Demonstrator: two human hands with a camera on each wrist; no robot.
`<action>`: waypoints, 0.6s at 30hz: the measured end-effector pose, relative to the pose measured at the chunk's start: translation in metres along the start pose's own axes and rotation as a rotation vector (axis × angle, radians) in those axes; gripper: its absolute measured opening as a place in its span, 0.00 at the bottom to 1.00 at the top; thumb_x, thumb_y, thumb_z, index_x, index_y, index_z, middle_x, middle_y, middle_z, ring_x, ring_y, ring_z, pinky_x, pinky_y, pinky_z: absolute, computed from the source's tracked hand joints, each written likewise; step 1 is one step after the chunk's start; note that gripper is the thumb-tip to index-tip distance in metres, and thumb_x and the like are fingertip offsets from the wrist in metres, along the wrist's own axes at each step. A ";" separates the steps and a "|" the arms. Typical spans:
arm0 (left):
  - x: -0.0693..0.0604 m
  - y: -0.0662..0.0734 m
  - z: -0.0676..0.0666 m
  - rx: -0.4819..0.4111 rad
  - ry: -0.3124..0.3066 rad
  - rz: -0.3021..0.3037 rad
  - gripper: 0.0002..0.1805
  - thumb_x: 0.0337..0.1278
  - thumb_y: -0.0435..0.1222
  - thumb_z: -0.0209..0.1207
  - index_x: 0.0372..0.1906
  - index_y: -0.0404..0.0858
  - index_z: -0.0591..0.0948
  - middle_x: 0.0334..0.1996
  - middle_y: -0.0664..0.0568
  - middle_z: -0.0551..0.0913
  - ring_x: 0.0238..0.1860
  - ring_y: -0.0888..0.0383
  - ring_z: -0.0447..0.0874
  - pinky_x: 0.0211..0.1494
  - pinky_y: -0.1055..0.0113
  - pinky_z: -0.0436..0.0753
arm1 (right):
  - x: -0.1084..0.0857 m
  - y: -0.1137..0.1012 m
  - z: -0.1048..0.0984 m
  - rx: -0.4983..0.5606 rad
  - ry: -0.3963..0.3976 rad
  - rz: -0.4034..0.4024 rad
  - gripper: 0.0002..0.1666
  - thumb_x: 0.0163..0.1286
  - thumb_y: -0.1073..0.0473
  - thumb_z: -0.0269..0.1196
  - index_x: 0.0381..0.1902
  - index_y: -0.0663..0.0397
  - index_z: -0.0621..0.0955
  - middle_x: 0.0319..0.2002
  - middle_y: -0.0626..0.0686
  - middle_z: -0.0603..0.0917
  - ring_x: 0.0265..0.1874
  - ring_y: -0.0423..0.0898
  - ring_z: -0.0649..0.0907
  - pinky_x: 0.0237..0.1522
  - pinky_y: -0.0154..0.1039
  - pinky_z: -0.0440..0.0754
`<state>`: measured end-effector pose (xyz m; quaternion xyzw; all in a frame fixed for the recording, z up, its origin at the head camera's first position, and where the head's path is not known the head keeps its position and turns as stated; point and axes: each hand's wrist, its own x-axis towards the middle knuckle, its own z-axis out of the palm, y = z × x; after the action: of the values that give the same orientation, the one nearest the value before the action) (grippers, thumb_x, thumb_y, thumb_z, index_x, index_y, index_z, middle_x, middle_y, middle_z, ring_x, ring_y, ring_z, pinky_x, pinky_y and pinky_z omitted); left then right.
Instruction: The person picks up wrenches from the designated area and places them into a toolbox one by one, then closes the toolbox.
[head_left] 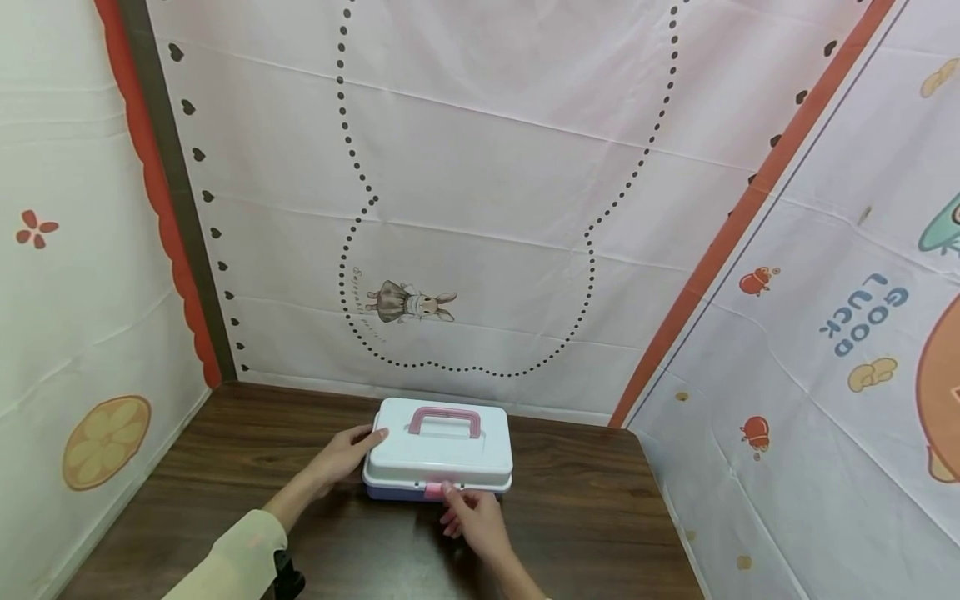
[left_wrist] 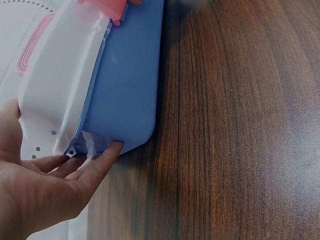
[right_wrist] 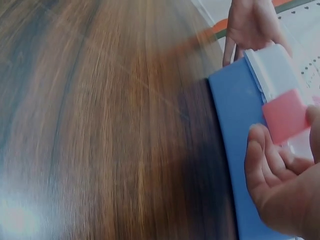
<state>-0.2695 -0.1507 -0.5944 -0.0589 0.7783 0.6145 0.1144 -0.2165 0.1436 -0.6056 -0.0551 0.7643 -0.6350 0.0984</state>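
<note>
A storage box with a white lid [head_left: 442,454], a blue base [left_wrist: 127,80] and a pink carry handle [head_left: 446,412] sits on the table. The lid lies down on the base. My left hand [head_left: 341,458] holds the box's left end, thumb on the lid and fingers against the side. At the front, my right hand [head_left: 480,521] has its thumb at the pink latch [right_wrist: 286,115], with the other fingers bent below it. The latch stands out from the front in the right wrist view. What the box contains is hidden.
The dark wood-grain table [head_left: 600,517] extends on both sides of the box. A printed cloth [head_left: 480,275] hangs right behind it, with more cloth walls [head_left: 810,375] at left and right. A black strap [head_left: 287,575] is on the left wrist.
</note>
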 end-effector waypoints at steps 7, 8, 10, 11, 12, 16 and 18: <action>0.000 -0.001 -0.001 0.005 0.006 -0.013 0.54 0.70 0.66 0.58 0.81 0.28 0.60 0.73 0.24 0.67 0.61 0.39 0.82 0.50 0.45 0.91 | 0.001 -0.003 0.009 -0.019 0.119 0.056 0.39 0.76 0.35 0.64 0.32 0.71 0.86 0.20 0.57 0.87 0.14 0.43 0.84 0.17 0.35 0.83; 0.001 0.000 -0.001 0.008 0.006 -0.013 0.54 0.71 0.67 0.58 0.81 0.28 0.60 0.73 0.24 0.67 0.62 0.39 0.82 0.50 0.45 0.91 | 0.001 -0.003 0.010 -0.024 0.127 0.060 0.39 0.76 0.34 0.64 0.31 0.71 0.86 0.20 0.57 0.87 0.14 0.43 0.84 0.17 0.35 0.83; 0.001 -0.001 -0.001 0.013 0.007 -0.013 0.55 0.70 0.67 0.58 0.81 0.29 0.60 0.74 0.24 0.66 0.62 0.39 0.81 0.50 0.45 0.91 | 0.002 -0.003 0.010 -0.037 0.138 0.063 0.40 0.76 0.33 0.64 0.30 0.70 0.86 0.19 0.56 0.86 0.13 0.43 0.84 0.16 0.35 0.84; 0.001 -0.001 -0.001 0.014 0.009 -0.014 0.55 0.70 0.67 0.58 0.81 0.29 0.60 0.74 0.24 0.66 0.62 0.39 0.82 0.50 0.45 0.91 | 0.002 -0.002 0.011 -0.042 0.142 0.065 0.40 0.76 0.32 0.63 0.30 0.69 0.86 0.19 0.55 0.86 0.13 0.43 0.84 0.16 0.36 0.84; 0.001 -0.001 -0.001 0.016 0.009 -0.014 0.55 0.69 0.68 0.58 0.81 0.29 0.60 0.74 0.24 0.66 0.62 0.39 0.82 0.50 0.45 0.91 | 0.001 -0.002 0.011 -0.046 0.145 0.068 0.41 0.76 0.32 0.63 0.29 0.69 0.86 0.19 0.55 0.86 0.13 0.44 0.84 0.16 0.36 0.84; 0.002 -0.002 0.000 0.025 0.011 -0.011 0.57 0.66 0.70 0.58 0.81 0.29 0.60 0.73 0.24 0.67 0.61 0.39 0.82 0.49 0.44 0.91 | 0.000 0.000 0.010 -0.042 0.141 0.086 0.41 0.76 0.32 0.63 0.27 0.68 0.86 0.18 0.57 0.86 0.14 0.45 0.85 0.16 0.36 0.84; 0.002 -0.002 0.001 0.024 0.012 -0.008 0.58 0.66 0.71 0.58 0.81 0.29 0.61 0.73 0.24 0.67 0.62 0.38 0.82 0.50 0.44 0.91 | -0.001 0.003 0.010 -0.029 0.133 0.096 0.41 0.76 0.32 0.63 0.28 0.69 0.86 0.19 0.58 0.86 0.14 0.45 0.85 0.16 0.37 0.84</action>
<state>-0.2704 -0.1503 -0.5971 -0.0642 0.7860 0.6044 0.1129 -0.2136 0.1348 -0.6100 0.0226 0.7801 -0.6205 0.0772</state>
